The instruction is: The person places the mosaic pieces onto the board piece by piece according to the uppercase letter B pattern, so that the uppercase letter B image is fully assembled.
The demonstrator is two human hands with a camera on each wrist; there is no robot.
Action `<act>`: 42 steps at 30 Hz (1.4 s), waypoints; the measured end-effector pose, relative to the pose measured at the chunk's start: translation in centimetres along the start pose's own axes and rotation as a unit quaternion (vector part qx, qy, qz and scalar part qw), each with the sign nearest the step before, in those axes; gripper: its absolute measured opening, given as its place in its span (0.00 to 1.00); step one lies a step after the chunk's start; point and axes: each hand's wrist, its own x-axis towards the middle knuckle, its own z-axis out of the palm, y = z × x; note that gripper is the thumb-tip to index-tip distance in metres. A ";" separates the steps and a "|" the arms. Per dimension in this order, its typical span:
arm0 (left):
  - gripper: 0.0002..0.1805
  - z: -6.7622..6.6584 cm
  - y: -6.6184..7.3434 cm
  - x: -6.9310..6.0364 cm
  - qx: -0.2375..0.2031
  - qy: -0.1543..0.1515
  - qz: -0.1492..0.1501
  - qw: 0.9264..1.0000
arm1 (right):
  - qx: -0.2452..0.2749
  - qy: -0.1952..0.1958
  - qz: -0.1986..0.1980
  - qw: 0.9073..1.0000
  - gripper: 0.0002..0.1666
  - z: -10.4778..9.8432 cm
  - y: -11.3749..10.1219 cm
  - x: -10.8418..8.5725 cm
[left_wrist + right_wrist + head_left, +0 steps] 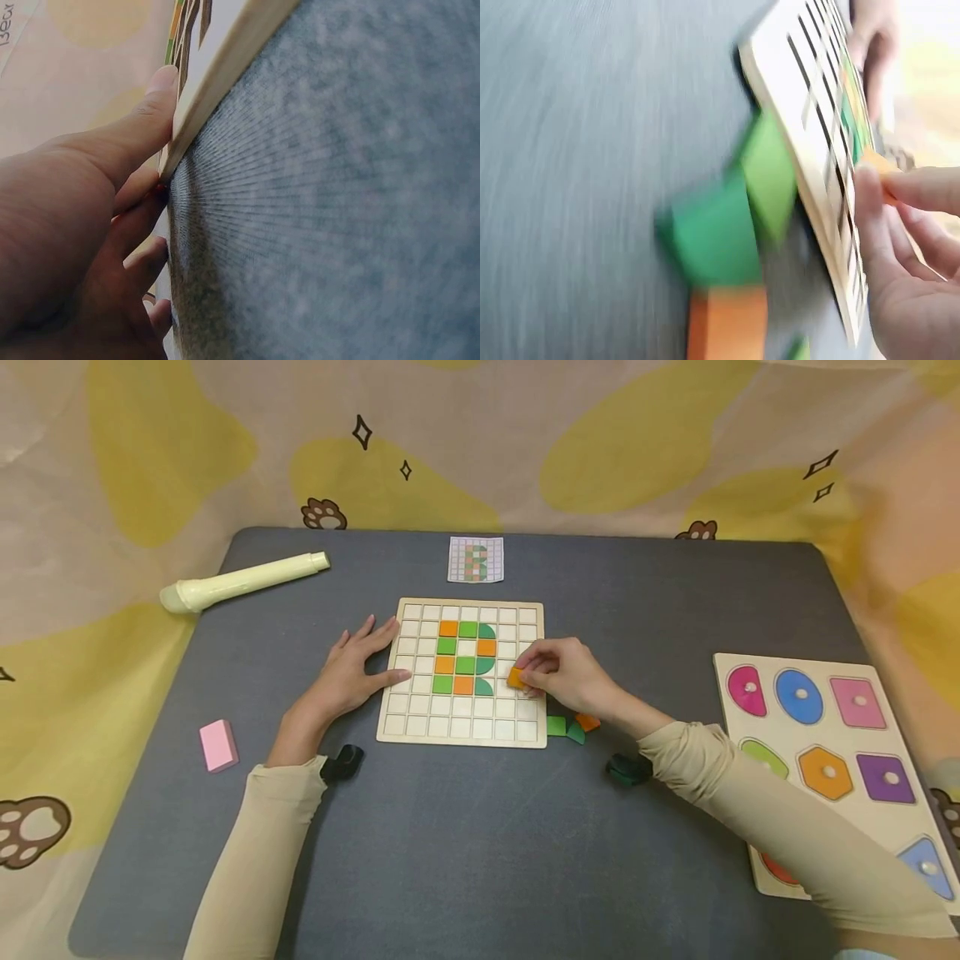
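Note:
A wooden grid board (461,727) lies mid-table, with orange, light green and dark green pieces in several of its cells. My right hand (567,675) pinches an orange piece (515,678) between thumb and fingers over the board's right side; the right wrist view shows that orange piece (880,171) at the fingertips of the hand (915,255). My left hand (347,675) rests at the board's left edge, fingers spread and thumb on the rim; in the left wrist view the thumb of this hand (82,202) touches the board's edge (217,82).
Loose pieces, including a light green one (556,726) and an orange one (588,722), lie by the board's lower right corner. A small pattern card (476,560) is behind the board. Around are a pale yellow stick (251,579), a pink block (218,746) and a knobbed shape puzzle (810,756).

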 end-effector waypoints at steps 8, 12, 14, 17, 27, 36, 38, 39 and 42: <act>0.49 -0.1 0.0 -0.1 -0.001 0.001 -0.001 1.000 | -0.017 -0.005 -0.048 0.999 0.04 4.8 -1.7 1.5; 0.49 -0.1 0.0 0.0 -0.001 0.000 -0.003 1.000 | -0.021 -0.016 -0.056 0.998 0.04 6.4 -2.5 2.2; 0.49 -0.1 0.1 0.1 0.000 -0.001 -0.004 1.000 | -0.024 -0.021 -0.060 0.998 0.03 6.9 -2.8 2.5; 0.49 -0.1 0.1 0.2 0.002 -0.002 -0.004 1.000 | -0.026 -0.021 -0.061 0.998 0.03 7.5 -3.1 2.9; 0.49 0.0 0.1 0.1 0.001 -0.002 -0.003 1.000 | -0.092 -0.035 -0.094 0.991 0.03 8.2 -3.4 3.4; 0.49 -0.1 0.0 0.1 0.001 -0.003 -0.002 1.000 | -0.156 -0.046 -0.094 0.982 0.06 7.5 -3.5 2.9; 0.49 -0.1 0.0 0.1 0.002 -0.003 -0.005 1.000 | -0.163 -0.050 -0.093 0.981 0.06 6.7 -3.0 2.7; 0.49 -0.1 0.0 0.1 0.001 -0.003 -0.006 1.000 | -0.164 -0.050 -0.094 0.981 0.06 6.2 -2.7 2.7; 0.50 0.0 0.0 0.1 -0.003 -0.004 -0.007 1.000 | -0.166 -0.042 -0.076 0.982 0.07 4.5 -1.6 2.4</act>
